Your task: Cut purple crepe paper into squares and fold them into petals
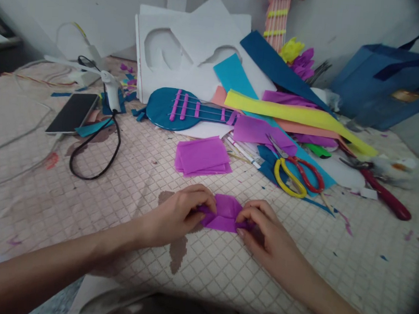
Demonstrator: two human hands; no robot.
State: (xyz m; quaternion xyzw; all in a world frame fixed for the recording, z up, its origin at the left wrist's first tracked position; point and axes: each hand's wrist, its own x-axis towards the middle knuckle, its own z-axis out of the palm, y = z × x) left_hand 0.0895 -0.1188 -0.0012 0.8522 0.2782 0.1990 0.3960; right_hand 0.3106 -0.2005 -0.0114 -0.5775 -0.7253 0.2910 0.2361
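Note:
A small piece of purple crepe paper [223, 213] lies low over the table in front of me, creased across its middle. My left hand [186, 213] pinches its left end between thumb and fingers. At the opposite end, my right hand [260, 226] grips the paper the same way, its thumb below and its fingers above. Just beyond both hands rests a stack of purple paper rectangles [202, 156]. Behind that stack lies a blue paper guitar [171, 109] with pink strips and thin strings.
Scissors [289, 178] with yellow and red handles and red-handled pliers [384, 192] lie on the right. Crepe strips, including a yellow strip [292, 114], pile up behind. A phone [73, 112] and black cord loop [114, 157] are at left. A blue bag [378, 88] stands back right.

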